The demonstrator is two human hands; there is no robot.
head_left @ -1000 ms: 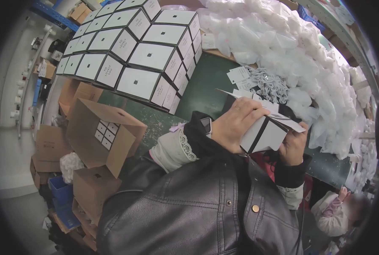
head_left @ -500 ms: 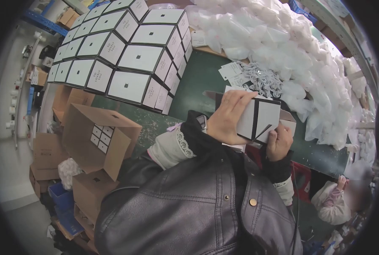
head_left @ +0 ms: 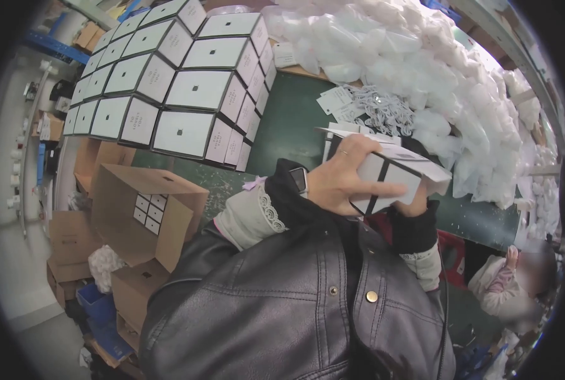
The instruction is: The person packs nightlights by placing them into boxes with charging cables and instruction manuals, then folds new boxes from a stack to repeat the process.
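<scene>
A white box with black edges (head_left: pixel 393 180) is between my two hands, tilted, with flaps standing open at its right end and along its far side. My left hand (head_left: pixel 349 175), a watch on its wrist, is wrapped over the box, its fingers spread across the top and front. Mostly hidden behind the box's right end is my right hand (head_left: pixel 415 200); its fingers cannot be made out. Beyond the box, white cards (head_left: pixel 337 103) and a heap of pale cords (head_left: pixel 384 113) lie on the green table (head_left: pixel 292 120).
Stacked white boxes (head_left: pixel 194 132) fill the table's far left. An open carton (head_left: pixel 121 212) with small white boxes inside stands below them. White plastic bags (head_left: pixel 422 69) are piled along the far side. Another person (head_left: pixel 504 282) is at the lower right.
My left fingers have stretched rightward over the box's front. My right hand has gone behind its right end, and the box has turned, its flaps now reaching further right.
</scene>
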